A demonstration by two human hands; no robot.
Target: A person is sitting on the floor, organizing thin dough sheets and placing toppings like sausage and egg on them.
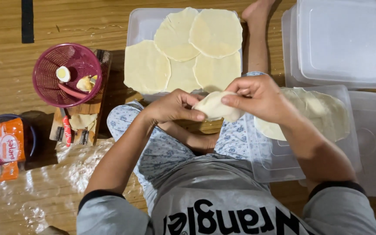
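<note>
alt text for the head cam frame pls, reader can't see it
Seen from above, a seated person's left hand and right hand pinch a folded piece of dough over their lap. Flat dough rounds lie on a clear tray ahead, more on a tray lid at right; a pink basket with half a boiled egg sits left.

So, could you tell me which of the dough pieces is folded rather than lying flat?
The folded dough piece, pinched between the left hand and right hand; the others lie flat as rounds on lids.
</note>
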